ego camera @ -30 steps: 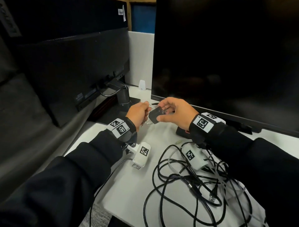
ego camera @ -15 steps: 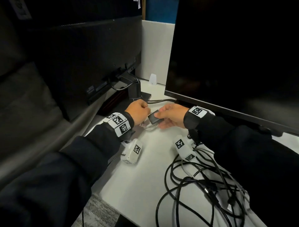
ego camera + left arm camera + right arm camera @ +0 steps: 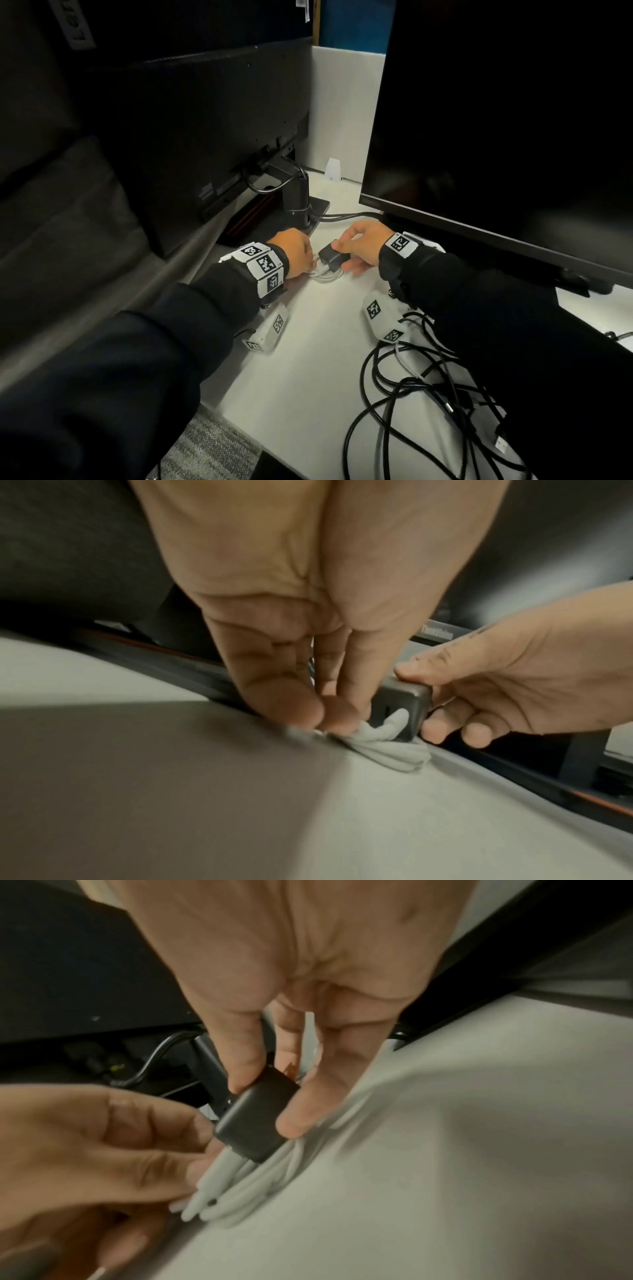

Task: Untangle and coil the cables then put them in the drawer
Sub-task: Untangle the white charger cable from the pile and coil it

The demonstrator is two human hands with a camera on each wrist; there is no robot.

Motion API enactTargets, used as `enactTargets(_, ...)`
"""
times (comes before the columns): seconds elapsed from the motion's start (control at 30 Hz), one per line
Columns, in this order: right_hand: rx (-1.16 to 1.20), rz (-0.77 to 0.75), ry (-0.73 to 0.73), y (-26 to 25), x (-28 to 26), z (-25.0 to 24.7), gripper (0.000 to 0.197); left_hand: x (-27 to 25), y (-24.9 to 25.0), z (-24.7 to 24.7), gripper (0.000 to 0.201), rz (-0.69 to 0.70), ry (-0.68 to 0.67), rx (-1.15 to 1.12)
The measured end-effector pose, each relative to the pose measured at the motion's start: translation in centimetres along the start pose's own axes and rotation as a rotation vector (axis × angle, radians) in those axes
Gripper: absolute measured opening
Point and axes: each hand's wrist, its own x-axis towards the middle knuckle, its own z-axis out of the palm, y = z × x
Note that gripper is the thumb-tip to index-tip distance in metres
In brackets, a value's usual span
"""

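Item 1, nearest you: a tangle of black cables [image 3: 428, 404] with a white cable threaded through, lying loose on the white desk [image 3: 308, 377] below your right sleeve.

Item 2: two white tagged wrist-camera housings, one under each forearm, just above the desk.

Item 3: your left hand [image 3: 296, 255], fingers [image 3: 301, 712] curled tight together, pinching the bundled white cable [image 3: 240, 1183] against the desk. The bundle lies in several parallel loops between both hands.

Item 4: your right hand [image 3: 359, 248], thumb on top and fingers [image 3: 298, 1121] beneath, gripping a small dark grey charger block [image 3: 330, 258]. The white cable leaves the block's lower face; the block sits directly over the bundle, touching it.

Item 5, behind the hands: a monitor stand base [image 3: 308, 209] with black leads running from it.

Item 6, farthest: two dark monitors [image 3: 513, 120], one either side, and a small white object [image 3: 333, 170] at the partition.
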Motion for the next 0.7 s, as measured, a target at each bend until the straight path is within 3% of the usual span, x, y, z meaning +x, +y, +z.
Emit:
enactTargets(0.17,-0.046,-0.064,-0.077,0.5,0.3,0.3,0.01,-0.5,-0.8,0.4,0.009,-0.032,0.01,-0.146)
enactTargets(0.3,-0.039,0.008,-0.091,0.7,0.2,0.3,0.026,-0.9,-0.2,0.3,0.011,-0.039,0.017,-0.118)
enactTargets(0.43,-0.067,0.007,-0.105,0.2,0.1,0.9,0.024,-0.6,0.2,0.3,0.019,-0.071,-0.023,-0.078)
enactTargets(0.57,-0.059,0.037,-0.171,0.3,0.1,0.5,0.028,-0.4,-0.3,0.5,0.012,-0.07,-0.019,-0.113)
enactTargets(0.7,-0.051,0.024,-0.125,0.0,0.2,0.9,0.028,-0.1,-1.0,0.4,0.012,-0.041,-0.015,-0.162)
